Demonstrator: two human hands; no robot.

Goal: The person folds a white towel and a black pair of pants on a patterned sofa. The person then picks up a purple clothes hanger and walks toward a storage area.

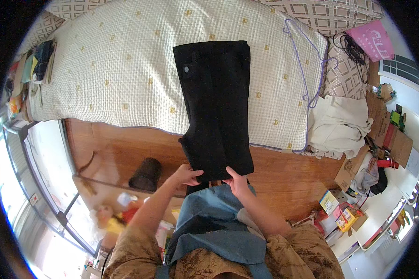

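A pair of black trousers (218, 104), folded lengthwise, stretches from the bed towards me, with a button near its far left corner. Its far part lies over the white quilted bedspread (139, 69); the near part extends past the bed's edge. My left hand (190, 175) pinches the near left edge, thumb on top. At the near edge, further right, my right hand (235, 181) grips the cloth the same way. The fingers beneath the cloth are partly hidden. A purple clothes hanger (305, 62) lies on the bedspread to the right.
White folded cloth (340, 122) lies at the bed's right end, below a black cable (352, 48) and a pink bag (372, 40). A dark cylindrical object (145, 174) is on the left. Cardboard boxes (377, 118) and a cluttered white desk (377, 216) stand right.
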